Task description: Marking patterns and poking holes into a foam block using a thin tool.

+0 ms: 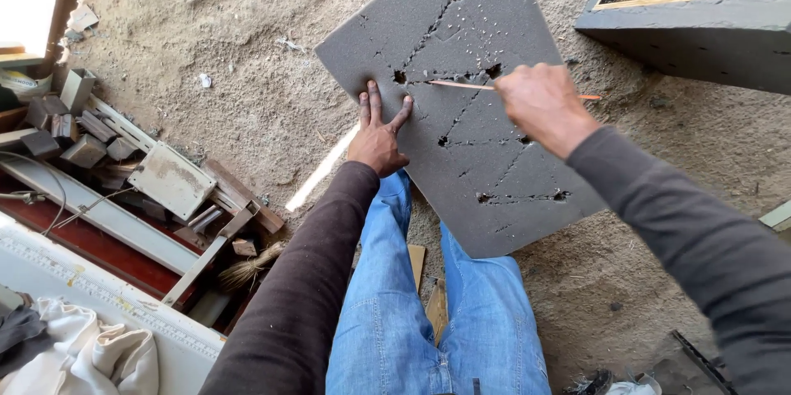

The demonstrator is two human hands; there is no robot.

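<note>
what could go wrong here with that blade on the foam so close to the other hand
The thin blade held by the right hand points toward the left hand, whose fingers are spread flat on the grey foam sheet; a slip could cut them. The sheet lies on loose sandy ground and could shift, spoiling the cut line.

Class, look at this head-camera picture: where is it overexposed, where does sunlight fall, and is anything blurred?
Head view: the window opening at top left is blown out to white; a narrow strip of sunlight crosses the sandy ground beside the grey foam sheet; the right hand with its thin orange stick looks slightly soft, the left hand sharp.
</note>
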